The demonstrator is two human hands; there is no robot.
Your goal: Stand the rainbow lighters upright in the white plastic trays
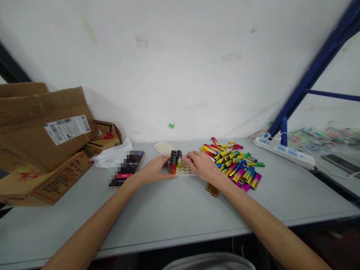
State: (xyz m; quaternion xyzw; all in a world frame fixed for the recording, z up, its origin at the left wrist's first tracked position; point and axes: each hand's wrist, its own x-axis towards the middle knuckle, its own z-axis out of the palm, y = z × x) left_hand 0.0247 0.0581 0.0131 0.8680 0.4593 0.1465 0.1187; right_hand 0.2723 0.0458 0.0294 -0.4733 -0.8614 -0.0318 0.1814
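Several shiny lighters (173,165) with dark tops, red and yellow among them, stand upright at the left end of a pale tray with round holes (187,171). My left hand (156,169) curves around this end, fingers behind and thumb in front, gripping the tray. Over the tray's right part is my right hand (201,164), its fingers bent together and pointing down. Whatever those fingertips hold, if anything, is hidden. A pile of metallic multicoloured lighters (233,163) lies right of the right hand. Two brown-gold lighters (212,189) lie below its wrist.
Another pale tray (164,147) lies behind, near the wall. On the left are a phone (128,168) showing a timer, a white plastic bag (112,154) and cardboard boxes (42,127). A power strip (285,152) with cables lies at the right, beside a blue metal frame (303,78).
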